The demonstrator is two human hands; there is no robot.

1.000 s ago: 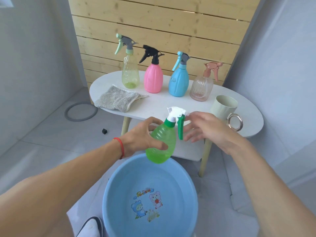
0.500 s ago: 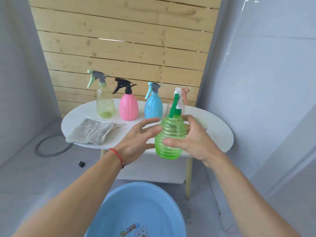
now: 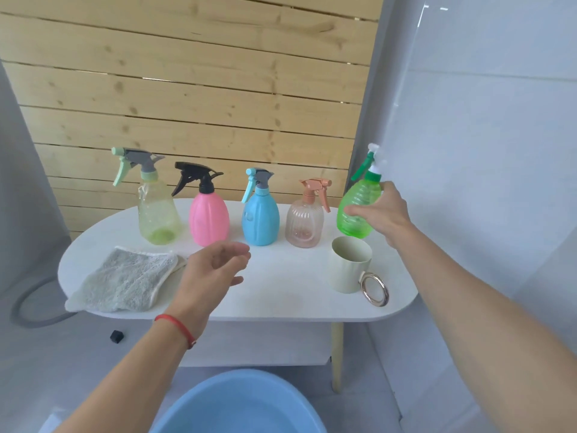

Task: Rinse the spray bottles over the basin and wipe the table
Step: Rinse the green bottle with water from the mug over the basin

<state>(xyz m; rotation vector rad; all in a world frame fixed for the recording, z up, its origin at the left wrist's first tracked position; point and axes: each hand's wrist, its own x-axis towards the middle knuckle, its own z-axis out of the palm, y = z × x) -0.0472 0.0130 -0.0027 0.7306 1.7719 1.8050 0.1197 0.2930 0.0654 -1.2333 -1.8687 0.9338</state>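
Green spray bottle (image 3: 359, 210): ribbed, translucent, right hand (image 3: 385, 214) fingers clamped round; left hand (image 3: 209, 270) fingers apart.

Yellow-green (image 3: 157, 210), pink (image 3: 208, 218), blue (image 3: 261, 218), ribbed clear-pink (image 3: 304, 223) and bright green spray bottles (image 3: 359, 210) line a white table (image 3: 281, 295) beside a grey cloth (image 3: 125, 281).
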